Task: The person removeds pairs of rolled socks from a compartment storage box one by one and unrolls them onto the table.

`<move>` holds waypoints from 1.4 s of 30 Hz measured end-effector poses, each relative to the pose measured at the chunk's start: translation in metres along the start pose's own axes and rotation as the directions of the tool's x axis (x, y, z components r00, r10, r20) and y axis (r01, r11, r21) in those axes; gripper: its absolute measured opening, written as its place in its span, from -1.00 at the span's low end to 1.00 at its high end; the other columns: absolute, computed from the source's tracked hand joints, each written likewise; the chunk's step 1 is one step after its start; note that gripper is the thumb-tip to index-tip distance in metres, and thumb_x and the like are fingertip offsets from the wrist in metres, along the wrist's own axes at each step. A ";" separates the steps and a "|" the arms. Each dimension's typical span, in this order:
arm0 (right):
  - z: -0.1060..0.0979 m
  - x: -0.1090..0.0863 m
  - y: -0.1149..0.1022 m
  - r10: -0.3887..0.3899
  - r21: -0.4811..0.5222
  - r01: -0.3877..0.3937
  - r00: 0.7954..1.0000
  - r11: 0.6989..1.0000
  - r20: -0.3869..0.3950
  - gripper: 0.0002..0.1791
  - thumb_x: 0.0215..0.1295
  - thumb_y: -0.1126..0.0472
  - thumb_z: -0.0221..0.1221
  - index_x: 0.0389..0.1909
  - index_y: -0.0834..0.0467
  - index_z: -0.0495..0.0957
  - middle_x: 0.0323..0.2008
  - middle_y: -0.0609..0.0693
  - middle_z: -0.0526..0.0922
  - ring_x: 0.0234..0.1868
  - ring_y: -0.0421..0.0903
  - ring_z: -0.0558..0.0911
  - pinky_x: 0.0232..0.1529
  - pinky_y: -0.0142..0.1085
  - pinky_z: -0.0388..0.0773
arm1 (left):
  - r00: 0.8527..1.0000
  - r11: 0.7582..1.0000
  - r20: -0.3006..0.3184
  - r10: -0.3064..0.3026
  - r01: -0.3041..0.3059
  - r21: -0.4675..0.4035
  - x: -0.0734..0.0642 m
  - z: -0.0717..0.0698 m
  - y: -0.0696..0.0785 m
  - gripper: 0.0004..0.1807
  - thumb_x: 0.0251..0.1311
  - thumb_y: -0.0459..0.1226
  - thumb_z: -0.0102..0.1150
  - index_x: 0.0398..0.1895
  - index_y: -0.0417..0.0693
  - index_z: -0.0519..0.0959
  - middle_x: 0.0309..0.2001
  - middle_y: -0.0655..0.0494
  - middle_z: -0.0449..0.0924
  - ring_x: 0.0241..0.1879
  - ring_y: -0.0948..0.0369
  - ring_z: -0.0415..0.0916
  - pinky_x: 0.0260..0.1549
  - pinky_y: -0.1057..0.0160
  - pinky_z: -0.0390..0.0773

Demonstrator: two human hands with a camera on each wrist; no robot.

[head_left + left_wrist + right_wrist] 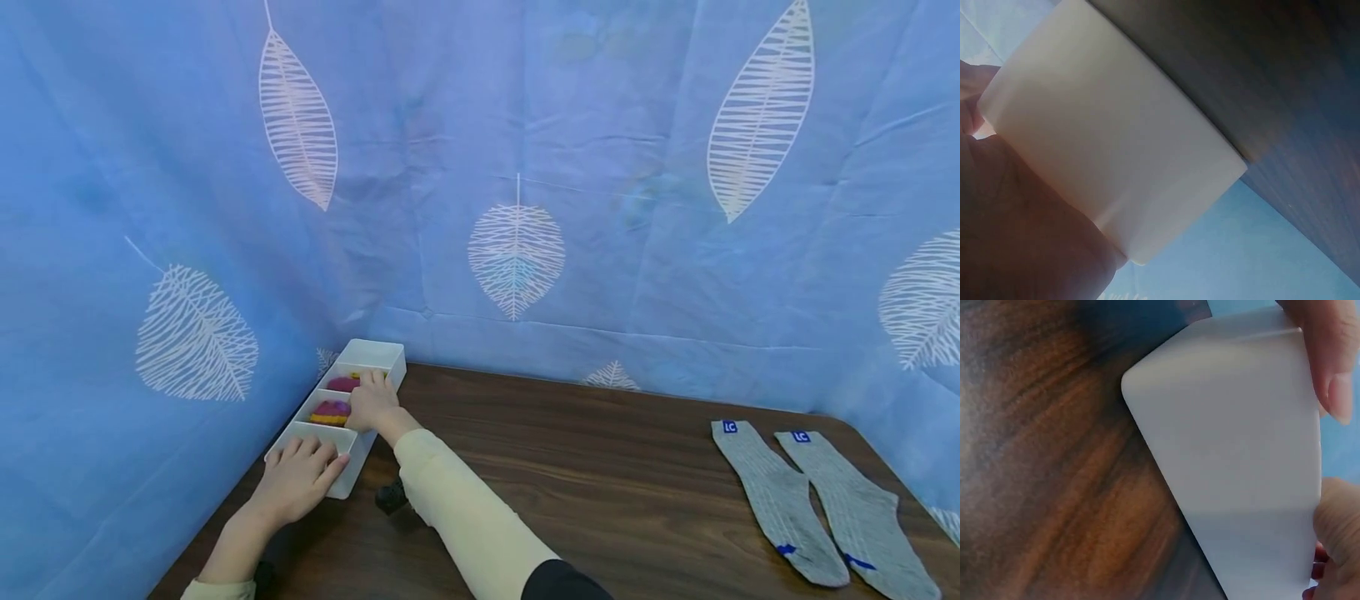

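A long white divided box (pixel 347 482) stands at the table's left side. Two of its compartments hold bundles of soft fabric: a purple, pink and yellow bundle (pixel 330 411), and a dark pink one (pixel 343 384) farther back. My left hand (pixel 294 482) grips the near end, fingers over the rim, thumb (pixel 1339 397) hanging over the side wall. In the left wrist view, the palm lies along the white end wall (pixel 1116 131). My right hand (pixel 372 402) reaches over the side into the two filled compartments, beside both bundles; I cannot tell whether its fingertips pinch anything.
Two grey socks (pixel 780 504) (pixel 862 512) with blue marks lie flat side by side at the right of the dark wooden table (pixel 600 467). Blue leaf-patterned cloth (pixel 600 250) hangs behind and to the left. A small black object (pixel 390 497) shows under the right forearm.
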State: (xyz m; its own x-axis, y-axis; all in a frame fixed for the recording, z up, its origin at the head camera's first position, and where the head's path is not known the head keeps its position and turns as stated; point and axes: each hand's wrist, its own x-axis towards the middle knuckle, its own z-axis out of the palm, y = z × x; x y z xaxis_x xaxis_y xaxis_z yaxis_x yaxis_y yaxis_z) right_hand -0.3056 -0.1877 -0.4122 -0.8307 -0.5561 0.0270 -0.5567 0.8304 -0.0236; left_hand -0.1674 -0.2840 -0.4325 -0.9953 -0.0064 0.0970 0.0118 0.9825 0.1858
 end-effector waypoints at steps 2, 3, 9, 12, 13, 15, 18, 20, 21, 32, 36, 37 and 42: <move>0.001 -0.001 0.001 -0.014 0.000 0.014 1.000 1.000 -0.027 -0.73 0.21 -0.18 0.23 -0.50 -0.09 0.62 0.17 -0.14 0.36 0.11 -0.17 0.23 0.18 -0.30 0.25 | 1.000 1.000 -0.007 0.003 -0.003 0.006 0.000 0.000 0.000 -0.56 0.42 0.18 -0.20 -0.21 0.10 0.51 -0.14 0.04 0.47 0.00 -0.05 0.31 -0.05 -0.33 0.26; 0.002 -0.002 0.002 -0.023 0.000 0.023 0.999 1.000 -0.040 -0.73 0.21 -0.18 0.23 -0.50 -0.10 0.62 0.16 -0.14 0.37 0.10 -0.17 0.24 0.18 -0.30 0.26 | 1.000 1.000 -0.011 0.004 -0.004 0.008 0.000 0.000 0.000 -0.56 0.41 0.18 -0.20 -0.20 0.09 0.52 -0.14 0.03 0.47 0.00 -0.05 0.32 -0.05 -0.33 0.26; 0.001 -0.008 0.006 -0.061 0.018 0.063 0.992 0.998 -0.106 -0.75 0.17 -0.21 0.25 -0.31 -0.16 0.72 0.05 -0.15 0.40 0.06 -0.17 0.27 0.15 -0.32 0.29 | 1.000 1.000 -0.007 0.002 -0.002 0.012 0.000 0.001 0.000 -0.56 0.41 0.17 -0.17 -0.17 0.07 0.53 -0.14 0.01 0.48 -0.02 -0.06 0.33 -0.02 -0.36 0.25; -0.002 -0.011 0.008 -0.073 0.033 0.078 0.989 0.996 -0.126 -0.70 0.16 -0.23 0.25 -0.23 -0.17 0.73 -0.04 -0.15 0.39 -0.02 -0.18 0.26 0.04 -0.36 0.30 | 1.000 1.000 0.000 -0.001 0.001 0.012 0.000 0.002 0.000 -0.57 0.40 0.17 -0.16 -0.17 0.07 0.52 -0.15 0.00 0.48 -0.03 -0.06 0.32 -0.01 -0.37 0.25; -0.003 -0.012 0.009 -0.078 0.040 0.084 0.988 0.996 -0.133 -0.69 0.16 -0.23 0.26 -0.21 -0.16 0.74 -0.06 -0.15 0.39 -0.04 -0.18 0.26 0.00 -0.38 0.30 | 1.000 1.000 0.001 -0.003 0.003 0.011 0.000 0.002 0.000 -0.57 0.39 0.17 -0.15 -0.17 0.07 0.52 -0.15 0.00 0.48 -0.03 -0.06 0.32 -0.01 -0.37 0.25; -0.007 -0.013 0.010 -0.084 0.048 0.092 0.986 0.995 -0.143 -0.65 0.16 -0.24 0.26 -0.15 -0.17 0.73 -0.10 -0.15 0.38 -0.08 -0.19 0.24 -0.09 -0.40 0.27 | 1.000 1.000 0.006 -0.005 0.005 0.011 0.001 0.002 -0.001 -0.57 0.39 0.17 -0.14 -0.17 0.08 0.52 -0.14 0.00 0.48 -0.03 -0.06 0.32 -0.01 -0.37 0.25; -0.013 -0.014 0.014 -0.082 0.067 0.094 0.984 0.993 -0.159 -0.64 0.16 -0.25 0.26 -0.11 -0.17 0.72 -0.11 -0.16 0.37 -0.11 -0.19 0.23 -0.16 -0.41 0.24 | 1.000 1.000 0.010 -0.007 0.007 0.005 0.001 0.001 -0.001 -0.57 0.38 0.18 -0.13 -0.18 0.08 0.52 -0.14 -0.01 0.48 -0.03 -0.05 0.31 -0.01 -0.37 0.25; -0.018 -0.015 0.017 -0.083 0.072 0.097 0.982 0.993 -0.171 -0.62 0.17 -0.25 0.25 -0.08 -0.17 0.71 -0.11 -0.17 0.36 -0.12 -0.19 0.22 -0.17 -0.41 0.22 | 1.000 1.000 0.012 -0.009 0.009 0.004 0.001 0.000 -0.001 -0.56 0.38 0.19 -0.14 -0.20 0.08 0.52 -0.15 0.00 0.47 -0.04 -0.05 0.30 -0.02 -0.35 0.24; -0.020 -0.015 0.018 -0.084 0.079 0.099 0.980 0.992 -0.179 -0.61 0.17 -0.25 0.24 -0.07 -0.16 0.71 -0.12 -0.17 0.35 -0.13 -0.19 0.21 -0.18 -0.41 0.21 | 1.000 1.000 0.013 -0.011 0.011 0.005 0.002 0.000 -0.001 -0.56 0.38 0.20 -0.15 -0.21 0.08 0.51 -0.15 0.00 0.46 -0.04 -0.05 0.29 -0.02 -0.34 0.24; -0.029 -0.029 0.036 -0.073 0.234 0.134 0.965 0.963 -0.252 -0.62 0.18 -0.20 0.26 -0.05 -0.13 0.70 -0.27 -0.16 0.17 -0.18 -0.18 0.14 -0.19 -0.38 0.09 | 1.000 1.000 0.001 0.001 -0.001 0.003 0.001 -0.002 0.002 -0.56 0.39 0.19 -0.17 -0.25 0.09 0.51 -0.15 0.01 0.46 -0.04 -0.04 0.30 -0.09 -0.28 0.26; -0.031 -0.033 0.042 -0.065 0.287 0.143 0.962 0.947 -0.265 -0.59 0.19 -0.20 0.26 -0.01 -0.12 0.69 -0.28 -0.15 0.12 -0.17 -0.16 0.12 -0.21 -0.37 0.05 | 1.000 1.000 0.005 -0.004 0.004 0.001 0.000 -0.002 0.002 -0.56 0.39 0.17 -0.15 -0.20 0.07 0.53 -0.11 -0.01 0.48 -0.03 -0.05 0.31 -0.06 -0.31 0.26; -0.031 -0.034 0.043 -0.062 0.300 0.144 0.962 0.943 -0.265 -0.58 0.19 -0.20 0.26 0.01 -0.12 0.69 -0.28 -0.15 0.12 -0.17 -0.16 0.11 -0.22 -0.36 0.04 | 1.000 1.000 0.006 -0.006 0.006 0.001 0.000 -0.002 0.002 -0.56 0.39 0.17 -0.15 -0.19 0.06 0.53 -0.11 -0.02 0.48 -0.02 -0.06 0.31 -0.06 -0.31 0.26; -0.037 -0.039 0.053 -0.046 0.351 0.143 0.962 0.925 -0.269 -0.52 0.20 -0.19 0.26 0.08 -0.07 0.66 -0.27 -0.14 0.09 -0.17 -0.13 0.09 -0.23 -0.34 0.00 | 1.000 1.000 0.013 -0.017 0.017 0.000 -0.001 -0.002 0.001 -0.56 0.40 0.18 -0.16 -0.20 0.07 0.53 -0.10 -0.02 0.49 -0.02 -0.06 0.31 -0.08 -0.29 0.25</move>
State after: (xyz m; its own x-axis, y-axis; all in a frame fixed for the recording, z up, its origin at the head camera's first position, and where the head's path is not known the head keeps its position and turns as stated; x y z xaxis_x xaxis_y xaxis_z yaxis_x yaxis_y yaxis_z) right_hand -0.3024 -0.1202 -0.3778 -0.7708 -0.5641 0.2961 -0.6370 0.6769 -0.3688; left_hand -0.1661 -0.2834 -0.4300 -0.9965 -0.0202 0.0810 -0.0048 0.9823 0.1870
